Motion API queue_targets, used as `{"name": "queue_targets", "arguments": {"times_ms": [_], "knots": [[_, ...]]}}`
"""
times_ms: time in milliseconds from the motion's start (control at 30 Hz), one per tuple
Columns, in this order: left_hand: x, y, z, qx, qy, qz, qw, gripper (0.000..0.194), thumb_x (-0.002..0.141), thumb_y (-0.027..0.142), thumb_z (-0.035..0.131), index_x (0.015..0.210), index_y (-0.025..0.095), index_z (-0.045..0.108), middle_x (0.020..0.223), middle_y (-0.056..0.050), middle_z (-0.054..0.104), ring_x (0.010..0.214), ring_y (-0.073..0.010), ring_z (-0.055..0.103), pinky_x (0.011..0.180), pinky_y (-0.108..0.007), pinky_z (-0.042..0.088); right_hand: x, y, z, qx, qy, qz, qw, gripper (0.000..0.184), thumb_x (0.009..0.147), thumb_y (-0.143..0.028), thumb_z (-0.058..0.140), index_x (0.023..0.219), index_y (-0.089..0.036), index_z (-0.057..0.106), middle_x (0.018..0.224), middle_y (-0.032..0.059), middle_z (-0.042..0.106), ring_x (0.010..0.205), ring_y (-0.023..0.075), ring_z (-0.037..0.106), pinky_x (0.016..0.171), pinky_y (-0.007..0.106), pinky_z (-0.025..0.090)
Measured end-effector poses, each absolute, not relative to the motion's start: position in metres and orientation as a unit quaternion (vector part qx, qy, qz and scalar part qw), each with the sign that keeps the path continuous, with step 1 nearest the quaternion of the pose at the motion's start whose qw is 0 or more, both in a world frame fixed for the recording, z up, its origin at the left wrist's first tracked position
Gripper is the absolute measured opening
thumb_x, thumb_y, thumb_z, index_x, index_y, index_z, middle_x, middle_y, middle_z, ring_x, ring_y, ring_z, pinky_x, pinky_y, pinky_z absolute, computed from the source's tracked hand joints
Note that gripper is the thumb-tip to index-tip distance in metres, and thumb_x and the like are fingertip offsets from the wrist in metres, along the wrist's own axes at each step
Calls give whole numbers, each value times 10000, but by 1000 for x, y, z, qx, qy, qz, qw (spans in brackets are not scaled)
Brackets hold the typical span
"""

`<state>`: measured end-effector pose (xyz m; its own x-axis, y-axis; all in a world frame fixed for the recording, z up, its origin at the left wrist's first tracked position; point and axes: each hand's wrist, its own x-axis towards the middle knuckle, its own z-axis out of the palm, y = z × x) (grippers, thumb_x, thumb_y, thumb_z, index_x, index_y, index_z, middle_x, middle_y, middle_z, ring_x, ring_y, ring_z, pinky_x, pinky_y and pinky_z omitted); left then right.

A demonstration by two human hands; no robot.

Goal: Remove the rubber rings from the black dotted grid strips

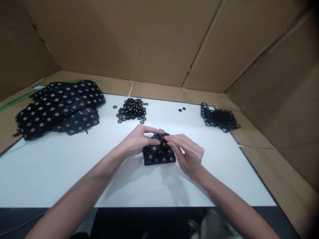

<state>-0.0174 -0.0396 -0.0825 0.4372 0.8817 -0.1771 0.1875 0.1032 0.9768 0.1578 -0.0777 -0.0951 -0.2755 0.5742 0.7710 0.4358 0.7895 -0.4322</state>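
Observation:
A bunched sheet of linked black rubber rings with grey centres (159, 154) sits in the middle of the white table. My left hand (139, 139) grips its top from the left, with the fingers curled over it. My right hand (185, 154) comes in from the right, and its fingertips pinch the same top edge. The two sets of fingers nearly meet there and hide part of the sheet. Both forearms reach in from the bottom of the view.
Stacked sheets of grey-centred black rings (59, 109) lie at the left, and a heap of loose rings (131, 110) lies at the back. Black empty ring lattice (219, 118) lies at the right. Cardboard walls (124, 39) surround the white table top (57, 176). A green wire (17, 99) runs behind the stack.

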Motion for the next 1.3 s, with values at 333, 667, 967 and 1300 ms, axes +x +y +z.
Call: {"name": "queue_targets", "arguments": {"times_ms": [333, 667, 967, 1300], "knots": [[-14, -39, -88, 608, 441, 285, 596, 337, 620, 158, 640, 956, 191, 657, 743, 8, 657, 533, -77, 495, 656, -258, 419, 155, -76, -102, -332, -805, 41, 490, 198, 755, -51, 520, 891, -173, 596, 800, 55, 658, 718, 136, 589, 613, 277, 505], [-14, -39, -90, 601, 425, 303, 606, 311, 634, 210, 640, 944, 181, 664, 695, -7, 665, 548, -110, 530, 630, -271, 421, 147, -71, -100, -347, -816, 20, 462, 154, 792, -109, 481, 839, -177, 611, 765, 55, 661, 678, 138, 579, 605, 277, 500], [-15, -37, -92, 606, 442, 301, 588, 369, 625, 204, 640, 994, 194, 646, 650, 8, 655, 554, -118, 541, 653, -279, 429, 147, -69, -95, -386, -775, 88, 493, 143, 795, -129, 499, 797, -179, 632, 743, 37, 664, 686, 137, 606, 632, 279, 515], [-20, -35, -81, 648, 427, 310, 550, 303, 666, 165, 569, 956, 201, 647, 1081, -49, 617, 887, -185, 572, 847, -334, 384, 175, -56, -79, -487, -659, 151, 553, 222, 859, -279, 399, 916, -198, 598, 906, 46, 621, 763, 134, 592, 718, 303, 472]]}}
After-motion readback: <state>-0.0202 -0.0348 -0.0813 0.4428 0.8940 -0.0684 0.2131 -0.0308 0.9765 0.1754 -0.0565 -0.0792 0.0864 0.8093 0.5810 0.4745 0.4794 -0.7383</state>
